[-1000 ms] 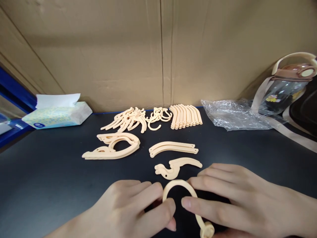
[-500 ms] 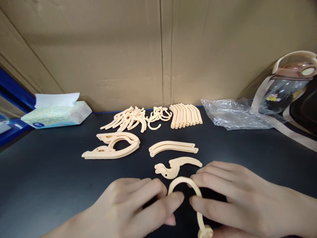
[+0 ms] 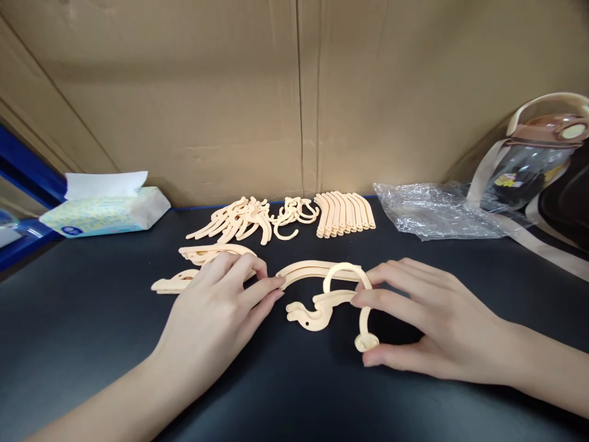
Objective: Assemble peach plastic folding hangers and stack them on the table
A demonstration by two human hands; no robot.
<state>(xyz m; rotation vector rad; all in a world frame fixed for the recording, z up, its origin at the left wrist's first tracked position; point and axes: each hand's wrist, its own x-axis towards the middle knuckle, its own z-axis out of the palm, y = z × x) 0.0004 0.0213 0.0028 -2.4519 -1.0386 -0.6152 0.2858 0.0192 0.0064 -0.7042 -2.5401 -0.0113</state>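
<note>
My right hand (image 3: 437,319) alone grips the hook (image 3: 365,319), thumb against its round foot and fingers along the shaft, right of the bird-shaped piece (image 3: 317,318); the loop arches up behind that piece. My left hand (image 3: 221,307) has come away from the hook and forward, so its thumb and forefinger tips now sit at the left end of the two curved strips (image 3: 308,272), just behind the bird-shaped piece; I can't tell whether they pinch a strip or only touch it. A moment ago both hands were drawn in close around the hook; as I judge it, one hand is now enough to carry it, and the other is free for the strips. The hook looks smooth and pale cream, a wide C-bend running down to that knob-like foot. The bird-shaped piece lies flat, seemingly doubled, a dark hole through its body. To its left are folded frames (image 3: 225,250) in the same cream, partly hidden by my left hand. Well behind it lie a heap of small hooks (image 3: 291,215) and, to the right of that, a neat row of strips (image 3: 345,215).
</note>
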